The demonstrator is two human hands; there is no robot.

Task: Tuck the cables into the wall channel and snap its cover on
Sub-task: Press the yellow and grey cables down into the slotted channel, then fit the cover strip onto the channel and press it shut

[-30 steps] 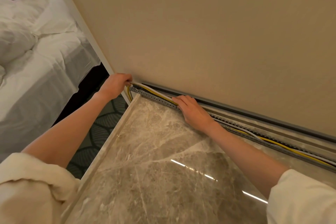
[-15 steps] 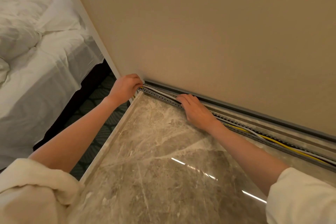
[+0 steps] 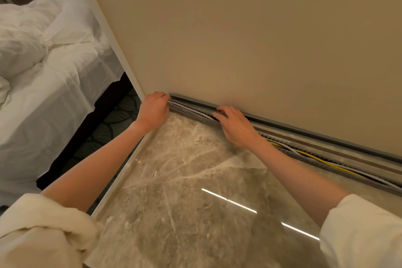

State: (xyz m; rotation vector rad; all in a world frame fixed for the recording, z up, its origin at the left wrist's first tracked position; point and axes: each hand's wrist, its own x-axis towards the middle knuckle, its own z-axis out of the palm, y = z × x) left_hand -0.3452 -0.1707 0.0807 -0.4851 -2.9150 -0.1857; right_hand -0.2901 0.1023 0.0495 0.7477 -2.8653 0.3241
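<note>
A: Cables (image 3: 322,160) lie in the open wall channel (image 3: 193,115) along the back edge of the marble counter (image 3: 195,191), where it meets the wall (image 3: 239,28). A yellow one and pale ones show toward the right.

B: And the hands?

A: Left hand (image 3: 153,109) sits at the channel's end by the counter's back left corner, fingers curled in on the cables there; whether it pinches one I cannot tell. Right hand (image 3: 236,125) lies flat with its fingers spread narrowly, tips pressing into the channel.

B: Cover?

A: A grey strip (image 3: 304,131) runs just above the channel against the wall; I take that for it, not snapped on yet.

B: What might go wrong?

A: I'd judge the springy cables could lift out beyond the right hand, where nothing pins them. A cover closed over a raised loop would pinch it or fail to latch.
</note>
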